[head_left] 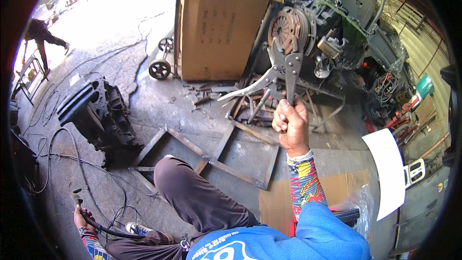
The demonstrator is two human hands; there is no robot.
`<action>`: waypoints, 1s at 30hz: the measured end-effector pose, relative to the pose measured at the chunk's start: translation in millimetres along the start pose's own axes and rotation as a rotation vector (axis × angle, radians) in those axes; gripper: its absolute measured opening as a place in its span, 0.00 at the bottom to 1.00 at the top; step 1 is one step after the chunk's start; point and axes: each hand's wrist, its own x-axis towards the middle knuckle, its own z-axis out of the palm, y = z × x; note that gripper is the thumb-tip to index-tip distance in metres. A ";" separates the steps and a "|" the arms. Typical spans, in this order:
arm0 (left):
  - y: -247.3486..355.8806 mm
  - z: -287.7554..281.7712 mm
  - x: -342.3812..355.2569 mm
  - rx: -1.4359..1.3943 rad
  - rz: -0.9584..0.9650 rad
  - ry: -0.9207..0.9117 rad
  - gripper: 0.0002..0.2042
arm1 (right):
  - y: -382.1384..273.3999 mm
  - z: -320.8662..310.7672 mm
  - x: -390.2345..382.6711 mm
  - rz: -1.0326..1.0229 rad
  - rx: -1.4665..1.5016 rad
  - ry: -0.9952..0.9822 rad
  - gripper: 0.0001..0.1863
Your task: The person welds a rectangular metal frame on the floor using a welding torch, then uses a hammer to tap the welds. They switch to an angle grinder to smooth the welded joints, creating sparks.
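Note:
Raised in my right hand (291, 123) is a large pair of steel locking pliers (293, 72), its handles spread apart. The upper end overlaps a rusty clutch disc (284, 21) in view; I cannot tell whether they touch. My left hand (82, 219) grips a dark torch-like tool (87, 215) with a thick black cable, low at the lower left. Below the pliers lies a frame of welded steel bars (226, 171) on the floor, beside my bent knee.
A tall cardboard box on wheels (221, 38) stands behind, beside engine parts (332, 48). A black engine block (101, 115) and loose cables (50, 154) lie left. A person (43, 41) is at the upper left. A white panel (385, 168) and flat cardboard (274, 202) are right.

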 end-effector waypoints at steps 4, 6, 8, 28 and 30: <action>-1.5 3.4 -11.7 0.097 0.075 0.045 0.13 | -37.8 39.4 -0.4 -0.122 0.061 -0.122 0.11; -2.2 5.8 -22.0 0.100 0.121 0.062 0.11 | -47.4 76.3 -5.9 -0.138 0.094 -0.233 0.14; 1.8 10.3 -36.0 0.092 0.127 0.119 0.14 | -51.0 122.7 -5.6 -0.148 0.098 -0.335 0.15; 21.5 46.3 -98.5 0.399 0.172 0.329 0.17 | -21.4 447.4 -180.7 -0.036 0.038 -1.395 0.15; 22.0 45.1 -102.8 0.353 0.159 0.324 0.17 | -13.4 458.9 -194.2 -0.150 0.181 -1.482 0.15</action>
